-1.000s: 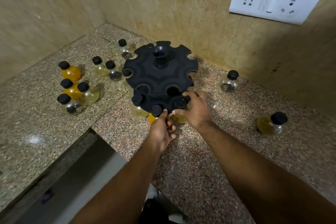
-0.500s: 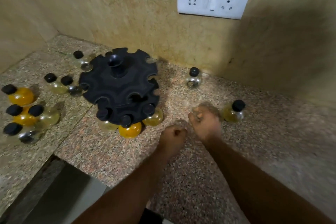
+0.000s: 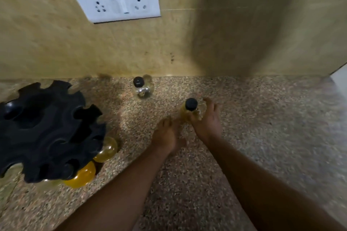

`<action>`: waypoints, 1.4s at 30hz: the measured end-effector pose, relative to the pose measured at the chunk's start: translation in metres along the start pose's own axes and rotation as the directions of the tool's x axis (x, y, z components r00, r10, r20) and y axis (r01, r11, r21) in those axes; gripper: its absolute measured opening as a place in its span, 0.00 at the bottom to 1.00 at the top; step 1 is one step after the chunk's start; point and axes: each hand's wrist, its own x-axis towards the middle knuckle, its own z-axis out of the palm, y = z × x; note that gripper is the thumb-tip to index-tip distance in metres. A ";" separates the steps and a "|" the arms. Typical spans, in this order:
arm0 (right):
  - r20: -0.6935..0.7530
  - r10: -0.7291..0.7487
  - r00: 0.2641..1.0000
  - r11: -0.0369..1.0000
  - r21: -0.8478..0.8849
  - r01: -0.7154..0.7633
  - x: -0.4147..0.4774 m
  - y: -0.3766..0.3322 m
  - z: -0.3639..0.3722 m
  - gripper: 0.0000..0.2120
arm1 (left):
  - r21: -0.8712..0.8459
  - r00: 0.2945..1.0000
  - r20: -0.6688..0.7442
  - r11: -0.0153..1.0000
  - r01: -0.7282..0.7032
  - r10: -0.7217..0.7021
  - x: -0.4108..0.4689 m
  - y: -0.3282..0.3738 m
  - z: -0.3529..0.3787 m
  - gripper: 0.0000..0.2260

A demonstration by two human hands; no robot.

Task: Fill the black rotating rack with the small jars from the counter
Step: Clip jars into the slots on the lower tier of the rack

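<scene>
Head view, motion blur throughout.

- Rack [image 3: 47, 127]: black, notched rim, two tiers, standing on the speckled counter [image 3: 272, 127] at the left edge of view and partly cut off.
- Slots on the rack's near lower rim: an amber jar [image 3: 82, 176] hangs there, with a pale yellow jar [image 3: 107, 148] just beside it on the right. The upper-tier notches facing the camera show no jars.
- Target jar [image 3: 187, 114]: small, yellowish, with a black cap [image 3: 191, 104]. It is well to the right of the rack and upright. Whether its base is on the counter or just off it cannot be told.
- Right hand [image 3: 207, 124]: grips this jar. The fingers [image 3: 209, 102] curl round the side away from the rack and the thumb is on the near side; the cap stands free above the grip.
- Left hand [image 3: 166, 135]: between the rack and the gripped jar, back of the hand up. Its fingers are loosely bent and hold nothing, with the tips close to the rack-facing side of the jar. Contact cannot be told through the blur.
- Clear jar [image 3: 141, 89]: black cap, stands alone right of the rack and further back, near the foot of the wall [image 3: 234, 33] and apart from both hands.
- White socket plate [image 3: 116, 2]: on the wall, above and right of the rack.
</scene>
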 end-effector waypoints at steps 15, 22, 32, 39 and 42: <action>0.054 -0.113 0.992 0.993 -0.019 0.114 0.022 0.005 0.005 0.28 | 0.025 0.990 0.125 0.997 0.069 -0.072 0.019 0.011 0.000 0.50; 0.024 -0.194 0.981 0.979 -0.053 0.195 0.006 -0.012 0.004 0.26 | -0.840 0.836 -0.195 0.528 0.127 -0.512 -0.006 0.001 -0.007 0.25; 0.234 -0.279 0.931 0.957 -0.012 0.290 -0.042 -0.068 0.037 0.28 | -0.888 0.644 0.246 -0.434 -0.149 -0.725 -0.053 -0.067 -0.032 0.23; 0.410 -0.370 0.834 0.919 0.029 0.394 -0.088 -0.107 0.071 0.27 | -0.737 0.617 0.288 -0.581 -0.345 -0.732 -0.117 -0.085 -0.029 0.18; 0.476 -0.424 0.770 0.890 0.061 0.453 -0.110 -0.120 0.085 0.25 | -0.756 0.566 0.275 -0.538 -0.372 -0.777 -0.140 -0.105 -0.017 0.16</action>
